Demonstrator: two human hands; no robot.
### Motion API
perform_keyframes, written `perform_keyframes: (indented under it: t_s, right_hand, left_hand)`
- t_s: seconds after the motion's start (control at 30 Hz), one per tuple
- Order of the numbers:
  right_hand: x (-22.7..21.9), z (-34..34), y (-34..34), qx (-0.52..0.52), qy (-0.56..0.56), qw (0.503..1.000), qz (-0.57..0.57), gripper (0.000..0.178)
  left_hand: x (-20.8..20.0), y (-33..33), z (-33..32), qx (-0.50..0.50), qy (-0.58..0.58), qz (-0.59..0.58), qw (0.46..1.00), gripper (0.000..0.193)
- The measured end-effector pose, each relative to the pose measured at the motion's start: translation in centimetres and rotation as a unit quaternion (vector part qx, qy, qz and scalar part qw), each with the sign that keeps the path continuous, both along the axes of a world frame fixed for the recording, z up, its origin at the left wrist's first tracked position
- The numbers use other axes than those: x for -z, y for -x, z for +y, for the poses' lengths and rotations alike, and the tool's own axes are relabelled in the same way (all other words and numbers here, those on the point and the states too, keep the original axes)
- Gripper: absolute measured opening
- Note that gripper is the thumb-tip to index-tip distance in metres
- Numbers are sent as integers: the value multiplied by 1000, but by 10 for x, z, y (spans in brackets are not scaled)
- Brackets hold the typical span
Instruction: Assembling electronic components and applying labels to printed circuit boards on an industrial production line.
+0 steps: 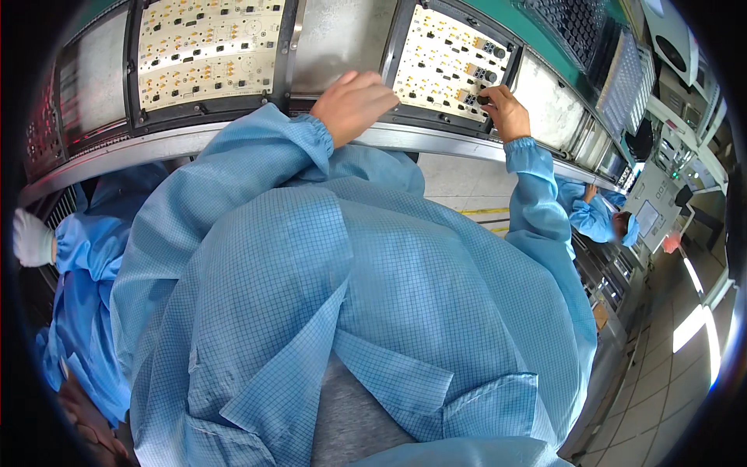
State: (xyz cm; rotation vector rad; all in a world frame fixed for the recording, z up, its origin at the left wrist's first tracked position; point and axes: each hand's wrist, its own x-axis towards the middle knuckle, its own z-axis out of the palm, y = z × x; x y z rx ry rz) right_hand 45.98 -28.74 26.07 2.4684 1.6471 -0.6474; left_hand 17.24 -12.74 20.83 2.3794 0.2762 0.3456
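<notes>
My right hand [507,114] pinches a small black cylindrical component [483,100] between thumb and fingers, at the lower right corner of a cream circuit board [443,66]. Whether that part touches the board cannot be made out. Two similar black round components [491,77] sit above it along the board's right side. The board lies in a black frame [389,68] and carries several rows of small yellow and black parts. My left hand [354,107], fingers loosely bent and slightly apart, hovers by the frame's lower left corner. Its palm and thumb are hidden, and no held part shows.
Another populated board [210,54] in a black frame lies to the left, beyond a grey metal plate [334,47]. A metal rail [436,140] runs along the near edge. Black trays [564,31] stand at upper right. Co-workers are at far right [603,218] and at left [85,257].
</notes>
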Motion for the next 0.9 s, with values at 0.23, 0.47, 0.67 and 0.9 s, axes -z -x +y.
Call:
perform_keyframes:
  t_s: [0.23,0.47,0.67,0.9]
  right_hand:
    - [22,-16,-25,-123,-69,990,-32,19]
    - [47,-14,-48,-27,6,999,41,26]
    - [88,-60,-74,-68,-21,997,-39,31]
    - [118,-57,-82,28,-71,997,29,25]
  left_hand:
    - [25,-10,-11,33,-41,-30,998,27]
    - [55,-15,-20,86,-106,-10,991,32]
    - [79,-40,-29,99,-97,-35,990,35]
    - [102,-43,-19,42,-37,-97,994,22]
